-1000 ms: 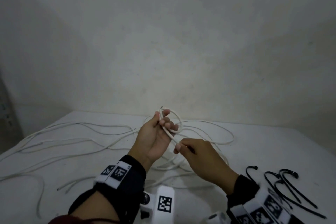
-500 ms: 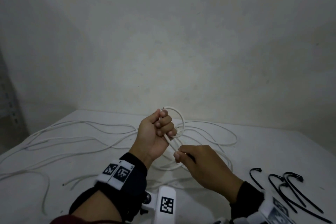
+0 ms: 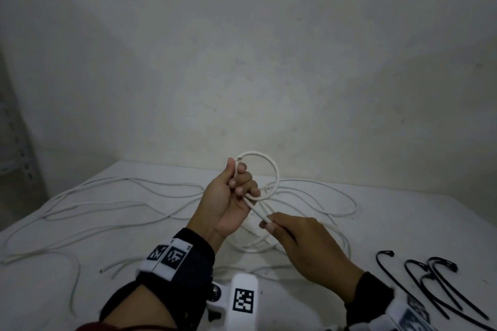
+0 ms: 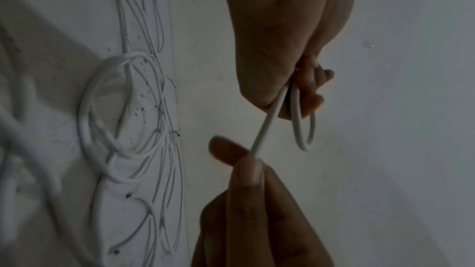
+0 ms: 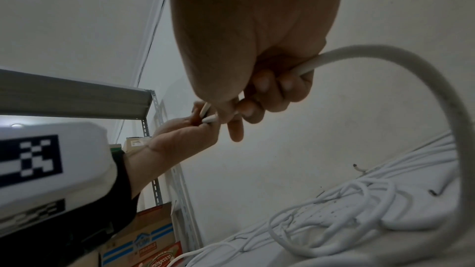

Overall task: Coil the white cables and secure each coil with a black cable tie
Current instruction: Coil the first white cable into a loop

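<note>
My left hand [image 3: 231, 199] is raised above the table and grips a white cable [image 3: 274, 169] bent into one small loop [image 4: 304, 129] that stands up past the fingers. The cable's free end [image 3: 238, 160] pokes out by the thumb. From the loop the cable runs down to my right hand [image 3: 304, 244], which pinches it between thumb and forefinger [image 4: 246, 172] just below the left hand. In the right wrist view the same cable [image 5: 385, 56] leaves the right fist and arcs down to the table. Several black cable ties [image 3: 430, 277] lie at the right front.
More white cables [image 3: 107, 204] sprawl loose over the white table [image 3: 403, 223], with a tangle [image 4: 123, 117] under my hands. A plain wall stands close behind. A metal shelf [image 5: 149, 129] with cardboard boxes [image 5: 144, 241] is at the left.
The left hand has risen and closed round the cable, and the loop has grown rounder and stands higher. The right hand kept its pinch just below.
</note>
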